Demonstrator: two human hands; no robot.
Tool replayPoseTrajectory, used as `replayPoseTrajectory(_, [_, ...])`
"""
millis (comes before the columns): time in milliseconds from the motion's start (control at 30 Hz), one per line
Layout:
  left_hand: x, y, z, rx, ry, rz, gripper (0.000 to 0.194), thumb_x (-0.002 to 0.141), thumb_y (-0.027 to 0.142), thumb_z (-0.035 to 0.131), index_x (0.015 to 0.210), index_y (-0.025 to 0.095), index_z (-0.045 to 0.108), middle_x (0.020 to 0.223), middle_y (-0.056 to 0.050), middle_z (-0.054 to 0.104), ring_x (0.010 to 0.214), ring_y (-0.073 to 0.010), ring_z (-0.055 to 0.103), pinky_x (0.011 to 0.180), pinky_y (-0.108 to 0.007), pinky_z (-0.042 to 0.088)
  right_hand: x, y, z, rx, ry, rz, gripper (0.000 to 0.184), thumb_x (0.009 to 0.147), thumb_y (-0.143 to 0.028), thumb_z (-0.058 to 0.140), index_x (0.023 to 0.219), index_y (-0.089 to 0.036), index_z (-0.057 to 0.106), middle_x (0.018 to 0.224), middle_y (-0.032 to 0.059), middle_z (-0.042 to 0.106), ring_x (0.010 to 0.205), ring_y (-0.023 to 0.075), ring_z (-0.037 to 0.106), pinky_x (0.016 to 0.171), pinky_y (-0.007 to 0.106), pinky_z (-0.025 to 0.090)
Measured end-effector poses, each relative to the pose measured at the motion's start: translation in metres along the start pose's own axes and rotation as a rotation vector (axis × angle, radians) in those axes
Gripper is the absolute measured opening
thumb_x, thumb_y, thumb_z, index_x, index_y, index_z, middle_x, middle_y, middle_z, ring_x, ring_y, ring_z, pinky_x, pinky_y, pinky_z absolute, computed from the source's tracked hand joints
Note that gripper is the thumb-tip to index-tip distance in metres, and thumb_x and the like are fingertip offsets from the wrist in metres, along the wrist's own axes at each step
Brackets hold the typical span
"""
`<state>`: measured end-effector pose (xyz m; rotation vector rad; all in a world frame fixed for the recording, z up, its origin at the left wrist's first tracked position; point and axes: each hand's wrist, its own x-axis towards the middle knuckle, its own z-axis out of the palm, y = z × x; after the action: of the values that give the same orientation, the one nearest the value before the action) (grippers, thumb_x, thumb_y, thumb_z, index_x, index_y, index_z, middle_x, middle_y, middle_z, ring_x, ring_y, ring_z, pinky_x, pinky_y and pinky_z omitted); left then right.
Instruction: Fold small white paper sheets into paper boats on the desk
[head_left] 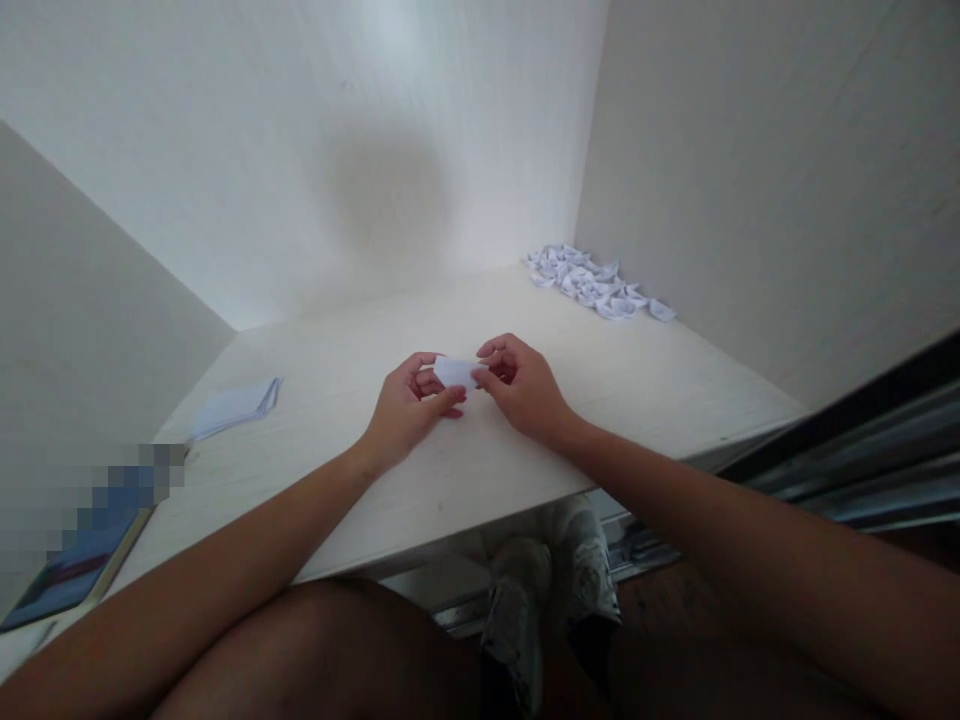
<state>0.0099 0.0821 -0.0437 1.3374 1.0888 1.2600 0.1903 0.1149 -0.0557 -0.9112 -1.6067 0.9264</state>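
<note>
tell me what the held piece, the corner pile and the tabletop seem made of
Piece: probably thin paper, matte white, judging by its flat, smooth face.
Pile: likely similar matte paper, going by its thin, pointed folds.
Tabletop: perhaps painted wood or board, off-white and dull; faint streaks suggest it, but that's uncertain.

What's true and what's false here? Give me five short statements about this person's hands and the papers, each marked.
1. The left hand and right hand both touch a small white paper. True.
2. The folded paper pieces lie left of the hands. False: they lie to the right, near the back corner.
3. White sheets lie on the table, left of the left hand. True.
4. The right hand holds scissors. False: its fingers are at the small white paper.
5. The hands wear gloves. False: they are bare.
</note>
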Motion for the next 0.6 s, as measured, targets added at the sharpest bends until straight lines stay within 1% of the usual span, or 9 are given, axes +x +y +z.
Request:
replayPoseTrajectory(67, [0.000, 0.000, -0.001, -0.020, -0.020, -0.004, 0.045, 0.073, 0.026, 0.085, 0.107, 0.016, 0.057, 0.078, 0.000, 0.075, 0.069, -0.0143, 0.072, 0.060, -0.025, 0.063, -0.001, -0.002, -0.001, -0.065, -0.006, -0.027, 0.015, 0.085, -0.018, 0.066, 0.099, -0.021, 0.062, 0.080, -0.0001, 0.069, 0.070, 0.0152, 0.065, 0.069, 0.030, 0.053])
replayPoseTrajectory(133, [0.001, -0.001, -0.002, -0.028, -0.027, 0.010, 0.046, 0.073, 0.026, 0.084, 0.108, 0.017, 0.054, 0.075, 0.001, 0.073, 0.067, -0.0147, 0.073, 0.063, -0.027, 0.064, -0.004, -0.006, -0.001, -0.139, -0.010, -0.041, 0.017, 0.087, -0.019, 0.065, 0.103, -0.020, 0.065, 0.083, 0.0007, 0.070, 0.072, 0.0153, 0.065, 0.071, 0.030, 0.052])
replayPoseTrajectory(233, [-0.001, -0.001, -0.003, -0.038, -0.031, 0.053, 0.047, 0.074, 0.026, 0.082, 0.108, 0.020, 0.050, 0.072, 0.005, 0.069, 0.063, -0.0142, 0.072, 0.067, -0.031, 0.065, -0.007, -0.012, 0.001, -0.221, -0.016, -0.045, 0.025, 0.086, -0.022, 0.067, 0.110, -0.019, 0.069, 0.081, 0.0001, 0.068, 0.072, 0.0155, 0.063, 0.073, 0.031, 0.051])
replayPoseTrajectory(300, [-0.003, -0.001, -0.003, -0.039, -0.039, 0.078, 0.050, 0.074, 0.026, 0.081, 0.113, 0.021, 0.050, 0.074, 0.007, 0.066, 0.063, -0.0134, 0.072, 0.068, -0.032, 0.066, -0.008, -0.015, 0.002, -0.266, -0.025, -0.045, 0.030, 0.083, -0.023, 0.071, 0.113, -0.018, 0.071, 0.079, -0.0008, 0.066, 0.069, 0.0151, 0.060, 0.072, 0.031, 0.050])
replayPoseTrajectory(400, [-0.004, -0.001, -0.003, 0.001, -0.040, 0.104, 0.058, 0.074, 0.027, 0.081, 0.124, 0.023, 0.052, 0.085, 0.005, 0.065, 0.064, -0.0138, 0.073, 0.067, -0.033, 0.068, -0.007, -0.016, 0.004, -0.297, -0.054, -0.041, 0.031, 0.081, -0.021, 0.073, 0.112, -0.018, 0.073, 0.078, -0.0003, 0.067, 0.068, 0.0149, 0.058, 0.070, 0.031, 0.050])
replayPoseTrajectory(467, [-0.004, -0.002, -0.004, 0.030, -0.035, 0.110, 0.053, 0.075, 0.028, 0.081, 0.122, 0.022, 0.057, 0.093, 0.002, 0.065, 0.067, -0.0150, 0.075, 0.067, -0.033, 0.069, -0.006, -0.015, 0.003, -0.296, -0.075, -0.037, 0.030, 0.082, -0.022, 0.072, 0.112, -0.017, 0.074, 0.077, 0.0008, 0.068, 0.067, 0.0154, 0.058, 0.069, 0.031, 0.050])
replayPoseTrajectory(533, [-0.004, -0.002, -0.004, 0.039, -0.028, 0.107, 0.045, 0.077, 0.028, 0.080, 0.116, 0.019, 0.061, 0.095, 0.000, 0.064, 0.070, -0.0163, 0.076, 0.069, -0.033, 0.069, -0.005, -0.013, 0.001, -0.283, -0.083, -0.036, 0.031, 0.083, -0.024, 0.071, 0.114, -0.017, 0.075, 0.079, 0.0020, 0.069, 0.067, 0.0159, 0.059, 0.067, 0.031, 0.050])
replayPoseTrajectory(600, [-0.004, -0.001, -0.004, 0.026, -0.022, 0.087, 0.045, 0.077, 0.027, 0.081, 0.116, 0.019, 0.061, 0.089, 0.002, 0.064, 0.071, -0.0171, 0.077, 0.068, -0.033, 0.070, -0.006, -0.012, -0.002, -0.247, -0.069, -0.029, 0.031, 0.084, -0.026, 0.073, 0.113, -0.018, 0.075, 0.077, 0.0010, 0.067, 0.065, 0.0153, 0.057, 0.065, 0.031, 0.050])
